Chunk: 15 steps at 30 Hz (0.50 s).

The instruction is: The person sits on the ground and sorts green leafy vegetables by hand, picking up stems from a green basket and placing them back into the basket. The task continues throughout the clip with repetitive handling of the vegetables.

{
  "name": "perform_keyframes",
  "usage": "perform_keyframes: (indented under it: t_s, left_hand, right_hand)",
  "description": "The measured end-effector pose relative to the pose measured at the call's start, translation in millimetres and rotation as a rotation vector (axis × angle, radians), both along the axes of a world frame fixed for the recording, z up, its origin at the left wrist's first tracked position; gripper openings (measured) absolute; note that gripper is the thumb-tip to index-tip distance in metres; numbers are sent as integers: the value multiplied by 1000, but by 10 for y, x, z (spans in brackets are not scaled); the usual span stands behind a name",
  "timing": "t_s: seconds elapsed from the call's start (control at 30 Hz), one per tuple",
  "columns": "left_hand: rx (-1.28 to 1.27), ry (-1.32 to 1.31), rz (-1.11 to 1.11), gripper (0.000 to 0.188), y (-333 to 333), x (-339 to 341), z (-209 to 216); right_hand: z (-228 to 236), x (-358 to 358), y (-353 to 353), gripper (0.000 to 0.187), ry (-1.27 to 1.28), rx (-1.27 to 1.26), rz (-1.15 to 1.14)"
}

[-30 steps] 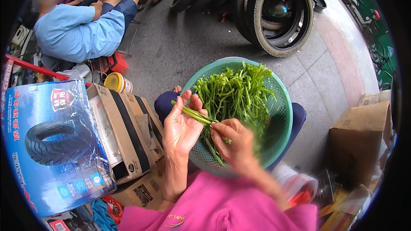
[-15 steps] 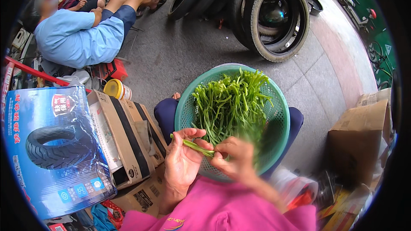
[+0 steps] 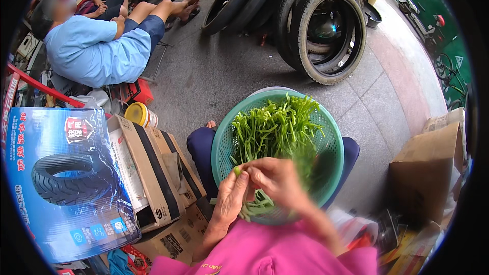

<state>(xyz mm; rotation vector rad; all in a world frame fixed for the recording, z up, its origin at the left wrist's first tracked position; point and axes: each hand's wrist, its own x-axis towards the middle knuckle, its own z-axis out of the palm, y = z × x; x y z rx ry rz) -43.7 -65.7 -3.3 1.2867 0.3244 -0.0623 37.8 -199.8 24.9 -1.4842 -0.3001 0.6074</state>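
A green plastic colander (image 3: 333, 137) sits on my lap between my knees, heaped with long-stemmed leafy greens (image 3: 277, 125). Over its near rim, my left hand (image 3: 232, 196) is closed, thumb up, on a green vegetable stem (image 3: 238, 171) whose pale tip shows above the fingers. My right hand (image 3: 277, 181) meets it, fingertips pinched at the same stem. Blurred leaves trail beside the right hand. Below both hands are more green stalks (image 3: 259, 204); whether they hang from my grip or lie in the colander, I cannot tell.
Several black tyres (image 3: 328, 35) stand ahead on the paved floor. To the left are a blue tyre box (image 3: 71, 183), cardboard boxes (image 3: 158, 173) and a yellow-lidded tub (image 3: 140, 115). A person in light blue (image 3: 97, 51) sits at far left. A cardboard box (image 3: 428, 168) stands right.
My left hand has gone from open-palmed with the stem across it to closed around the stem. Both hands have come together, the right shifting slightly. The view has tilted a little.
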Motion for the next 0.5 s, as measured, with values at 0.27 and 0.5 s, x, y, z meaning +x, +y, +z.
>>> perform_keyframes:
  t_s: [0.27,0.5]
  left_hand:
    - [-223,112,272,30,261,28,65]
    - [-245,117,396,14,287,131,7]
  right_hand:
    - [-723,373,306,30,-829,-946,224]
    - [-663,373,135,24,-622,-734,71]
